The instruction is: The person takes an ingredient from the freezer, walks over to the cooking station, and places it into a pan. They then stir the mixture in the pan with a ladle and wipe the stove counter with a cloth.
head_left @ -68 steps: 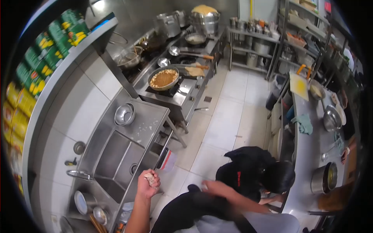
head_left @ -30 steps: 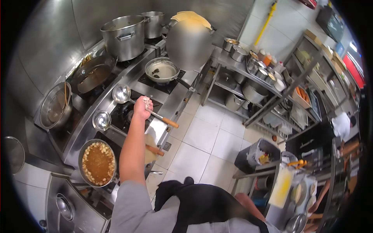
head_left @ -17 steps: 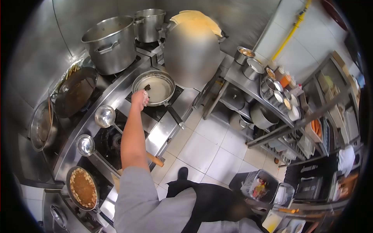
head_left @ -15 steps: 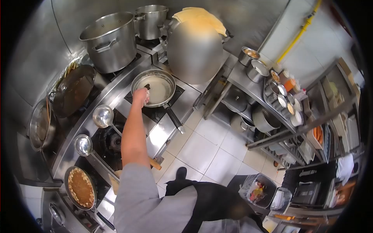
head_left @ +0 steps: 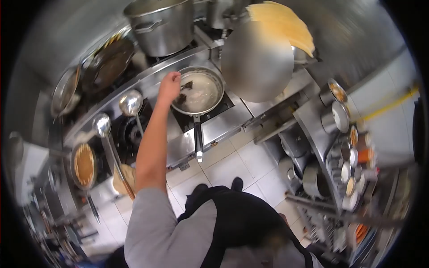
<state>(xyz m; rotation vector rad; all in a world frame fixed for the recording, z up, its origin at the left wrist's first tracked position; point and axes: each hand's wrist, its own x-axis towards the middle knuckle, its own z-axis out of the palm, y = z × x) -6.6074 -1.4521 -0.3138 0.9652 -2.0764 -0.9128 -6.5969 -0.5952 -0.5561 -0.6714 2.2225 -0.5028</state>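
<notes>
My left hand (head_left: 170, 85) is over the left rim of a frying pan (head_left: 196, 113) on the stove. Its fingers are curled together, and whatever they may hold is hidden. Pale creamy liquid (head_left: 203, 92) covers the pan's bottom. Two dark clumps (head_left: 182, 98) show just beside and below my fingers, at the liquid's left side. The pan's black handle (head_left: 198, 136) points toward me. A small patch at the apron's right edge may be part of my right hand (head_left: 283, 218); no fingers show there.
Two ladles (head_left: 131, 103) lie across the stove at left, near a pan of brown sauce (head_left: 85, 165). Large pots (head_left: 163, 33) stand behind. A blurred metal vessel (head_left: 257, 62) with a yellow cloth (head_left: 281, 22) is at right. Condiment containers (head_left: 351, 172) line the right-hand shelf.
The view has turned and shifted. My left hand has drawn back from above the pan's inside toward its left rim. Two dark clumps now show in the pan, where one showed by my fingers.
</notes>
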